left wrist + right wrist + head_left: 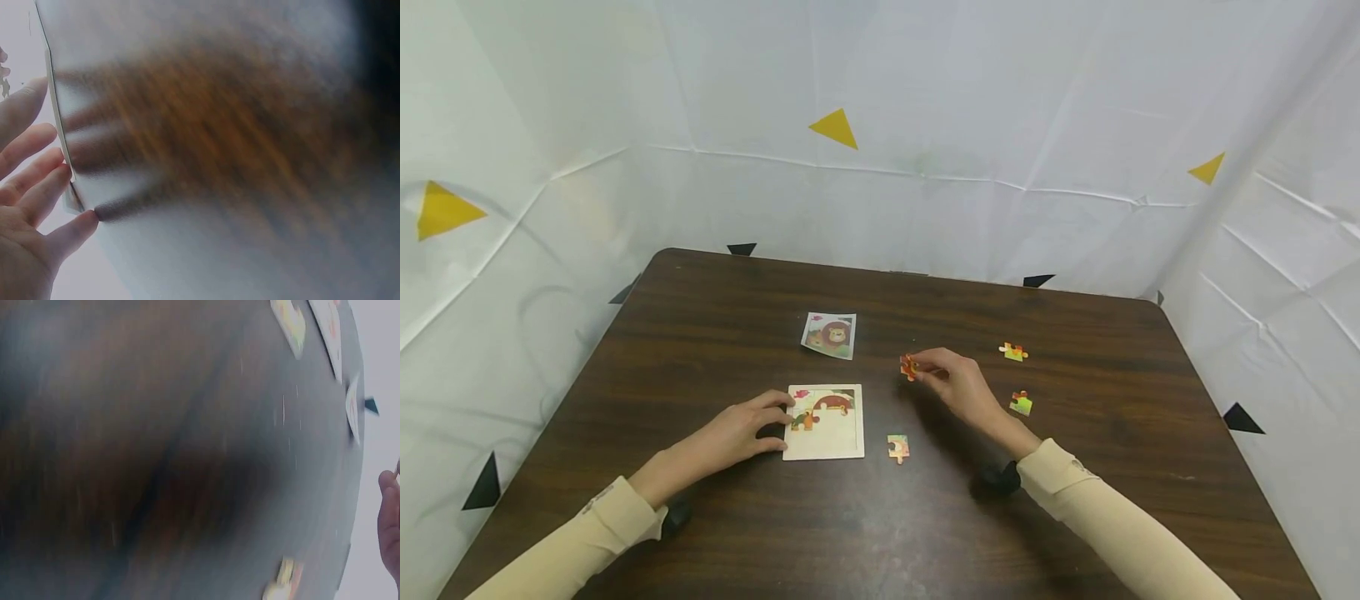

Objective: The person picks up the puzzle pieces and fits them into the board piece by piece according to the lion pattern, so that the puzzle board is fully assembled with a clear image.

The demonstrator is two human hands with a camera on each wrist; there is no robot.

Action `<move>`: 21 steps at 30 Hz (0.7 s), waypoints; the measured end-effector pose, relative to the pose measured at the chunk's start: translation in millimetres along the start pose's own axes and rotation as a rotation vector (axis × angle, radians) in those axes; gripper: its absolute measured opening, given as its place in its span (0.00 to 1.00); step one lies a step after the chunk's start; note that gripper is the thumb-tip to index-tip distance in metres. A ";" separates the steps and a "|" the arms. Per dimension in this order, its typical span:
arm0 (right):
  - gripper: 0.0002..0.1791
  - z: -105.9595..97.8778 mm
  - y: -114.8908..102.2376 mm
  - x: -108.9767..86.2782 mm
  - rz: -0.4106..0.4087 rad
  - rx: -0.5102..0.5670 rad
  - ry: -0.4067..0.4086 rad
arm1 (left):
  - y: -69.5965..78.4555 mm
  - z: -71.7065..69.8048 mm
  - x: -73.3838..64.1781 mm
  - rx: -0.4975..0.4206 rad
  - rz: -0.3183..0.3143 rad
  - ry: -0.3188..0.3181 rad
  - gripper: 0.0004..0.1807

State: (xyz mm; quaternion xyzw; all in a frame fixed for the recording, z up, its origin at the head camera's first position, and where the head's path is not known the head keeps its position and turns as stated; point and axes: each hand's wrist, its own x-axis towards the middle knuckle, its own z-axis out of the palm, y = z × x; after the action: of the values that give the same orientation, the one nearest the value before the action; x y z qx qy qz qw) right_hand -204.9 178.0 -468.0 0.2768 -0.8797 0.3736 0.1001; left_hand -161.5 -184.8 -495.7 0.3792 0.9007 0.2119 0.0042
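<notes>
Left hand (741, 429): fingers and thumb spread apart, tips resting on the left edge of the puzzle board (823, 443).
Right hand (958, 385): thumb and fingers together, pinching a red-orange piece (908, 367) raised over the table; its view from the right wrist is mostly cut off.
Gap between hands: well apart, with the board between them, beside the left one.
Board: flat on the table, printed pieces along its top and left, pale bare surface at lower right.
Near piece (901, 440): on the table, just right of the board.
Far pieces (1021, 405): two, green-yellow and orange, right of the right hand, one farther back.
Picture card (829, 335): shows a lion; lies behind the board, apart from it.
Table (730, 308): dark brown, wood-grained, rounded far corners.
Sheet (940, 92): white, with yellow and black triangles, behind the table.
Sleeves (1120, 525): cream, on both arms.
</notes>
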 end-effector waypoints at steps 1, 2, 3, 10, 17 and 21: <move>0.15 2.8 -3.0 -0.3 0.010 0.009 -0.010 | 0.0 -0.2 0.0 0.001 -0.001 0.000 0.19; 0.14 5.5 -6.0 -0.3 0.017 0.021 -0.020 | -0.1 -0.2 -0.1 0.002 -0.002 -0.002 0.19; 0.14 8.1 -9.0 -0.3 0.024 0.034 -0.030 | -0.2 -0.2 -0.3 0.003 -0.004 -0.003 0.19; 0.14 24.9 -23.7 4.4 0.055 0.109 -0.047 | -0.7 0.3 0.0 0.003 -0.016 -0.012 0.20; 0.14 46.2 -36.3 9.0 -0.104 0.072 -0.114 | 0.0 -0.2 0.0 0.006 0.004 -0.009 0.20; 0.12 58.5 -46.3 8.4 -0.182 0.010 -0.178 | 1.0 -1.0 0.1 0.007 0.008 -0.014 0.20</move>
State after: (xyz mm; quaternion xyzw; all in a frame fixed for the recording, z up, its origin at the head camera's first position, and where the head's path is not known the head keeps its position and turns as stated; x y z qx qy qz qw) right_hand -184.1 106.6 -478.0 0.3881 -0.8544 0.3413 0.0540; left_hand -161.0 -184.5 -494.4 0.3844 0.8999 0.2060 0.0081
